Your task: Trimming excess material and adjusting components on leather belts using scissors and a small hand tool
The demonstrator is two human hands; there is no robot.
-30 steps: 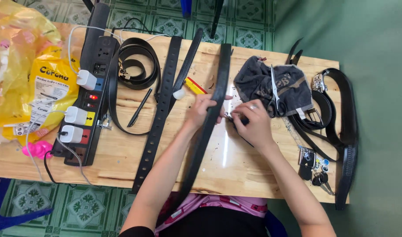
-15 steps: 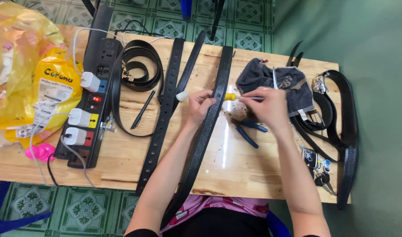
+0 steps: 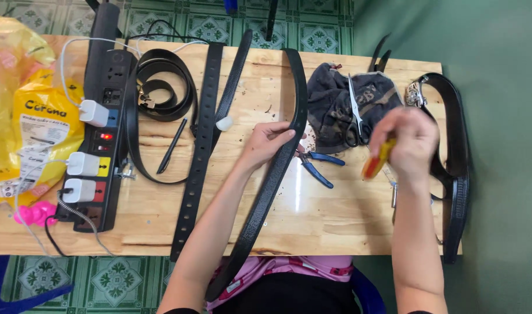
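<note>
Pinning black belt (image 3: pixel 276 168) to bench (image 3: pixel 336 215) under left hand (image 3: pixel 265 145) fingers, laid flat. Right hand (image 3: pixel 408 142) fingers closed on blurred yellow-red tool (image 3: pixel 376 160), possibly a cutter; blue-handled pliers (image 3: pixel 317 166) between hands.

Wooden table (image 3: pixel 161 221), green patterned floor tiles (image 3: pixel 103 285).
</note>
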